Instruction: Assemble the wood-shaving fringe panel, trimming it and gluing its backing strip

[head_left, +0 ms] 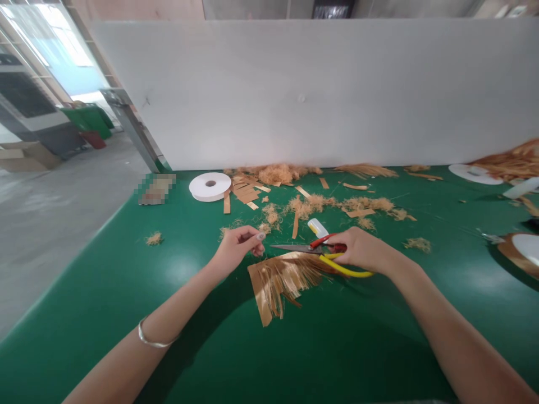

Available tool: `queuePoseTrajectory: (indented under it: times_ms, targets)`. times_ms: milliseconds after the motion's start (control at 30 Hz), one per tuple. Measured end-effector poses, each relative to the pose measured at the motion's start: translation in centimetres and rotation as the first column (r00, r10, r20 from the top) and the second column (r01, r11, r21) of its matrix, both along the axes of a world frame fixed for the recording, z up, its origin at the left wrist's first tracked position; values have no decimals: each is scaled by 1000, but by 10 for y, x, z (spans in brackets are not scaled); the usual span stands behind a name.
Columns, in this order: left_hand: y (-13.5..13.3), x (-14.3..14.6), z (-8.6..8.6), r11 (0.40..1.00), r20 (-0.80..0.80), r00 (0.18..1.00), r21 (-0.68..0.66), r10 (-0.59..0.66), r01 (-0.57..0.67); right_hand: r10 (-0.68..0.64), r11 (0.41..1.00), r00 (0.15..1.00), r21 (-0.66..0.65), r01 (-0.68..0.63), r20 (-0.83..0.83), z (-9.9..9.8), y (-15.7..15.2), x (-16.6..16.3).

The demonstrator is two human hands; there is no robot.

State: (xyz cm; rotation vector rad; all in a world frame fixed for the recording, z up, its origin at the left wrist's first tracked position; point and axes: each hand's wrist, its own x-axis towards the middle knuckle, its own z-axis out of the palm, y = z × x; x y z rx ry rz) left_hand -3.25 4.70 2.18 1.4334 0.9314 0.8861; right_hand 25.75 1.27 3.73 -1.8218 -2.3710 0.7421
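My right hand [362,248] is closed around scissors [314,249] with one red and one yellow handle, the blades pointing left and nearly together. My left hand [239,245] pinches its fingertips together just left of the blade tips; what it holds is too small to make out. Under and between both hands lies a gold fringed ribbon piece [280,278], cut into thin strands, on the green table [126,280]. A small white bottle [317,228] lies just behind the scissors.
A white tape roll [209,186] sits at the back left. Gold strips and fluffy offcuts [295,193] litter the table's far side before a white partition [315,90]. More rolls [522,249] and gold strands lie at the right edge. The table's left edge drops to a concrete floor.
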Motion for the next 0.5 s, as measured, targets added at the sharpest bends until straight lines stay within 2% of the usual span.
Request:
queuePoseTrajectory:
  times_ms: [133,233,333,400,500]
  targets:
    - [7,-5,4,992,79,989,-45,123,-120,-122,985,991,118,127,-47,-3,10,15]
    - [16,-8,5,989,58,988,-52,143,-141,-243,951,970,193,243,-27,0,28,20]
    - [27,-10,2,997,-103,992,-23,67,-69,-306,919,952,255,300,-17,5,56,18]
    - [35,-10,0,999,-255,967,51,28,-15,-329,915,943,228,333,-57,7,79,12]
    - [39,-3,1,982,-405,911,188,77,0,-341,916,935,189,354,-97,5,114,-6]
